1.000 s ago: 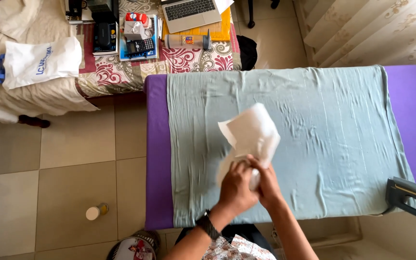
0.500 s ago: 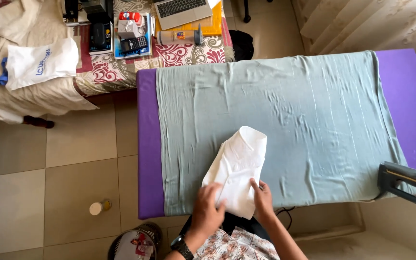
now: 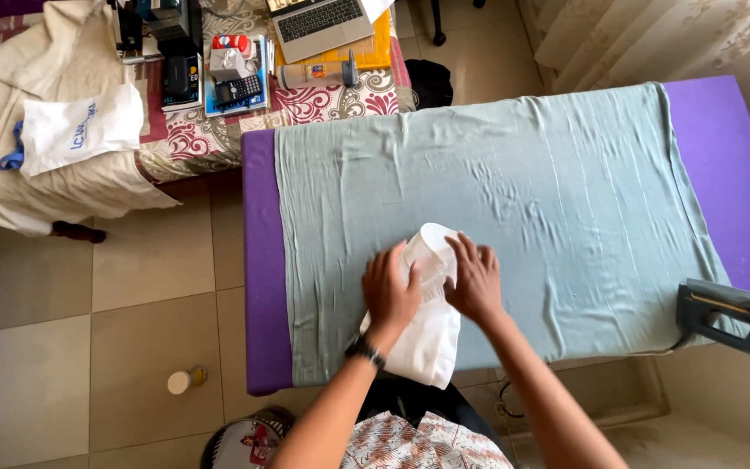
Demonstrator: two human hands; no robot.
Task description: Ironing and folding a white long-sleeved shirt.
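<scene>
From the head camera, looking straight down, both hands press on a folded white shirt (image 3: 423,334) that lies on the near part of the surface (image 3: 258,260), a purple-padded board covered by a wrinkled grey-green cloth (image 3: 531,200). The left hand (image 3: 390,293) lies flat on the upper left of the shirt, its fingers (image 3: 384,260) spread and released, palm down, gripping nothing. A dark watch (image 3: 363,350) sits on that wrist. The right hand (image 3: 474,282) rests just beside it on the shirt's upper right, fingers likewise stretched out and flat on the fabric rather than clenched. The shirt's collar end (image 3: 431,239) shows between and just beyond the two hands, while its lower end hangs over the near edge of the surface, toward the person.

At the right near corner of the surface stands a dark clothes iron (image 3: 722,314), well apart from the hands. On the tiled floor to the left sits a small round container (image 3: 182,380). Beyond the surface a bed with a patterned cover (image 3: 219,130) carries a laptop (image 3: 319,22), a calculator (image 3: 238,89), a bottle lying on its side (image 3: 314,74) and a white bag (image 3: 80,126). Pale curtains (image 3: 653,35) hang at the upper right.
</scene>
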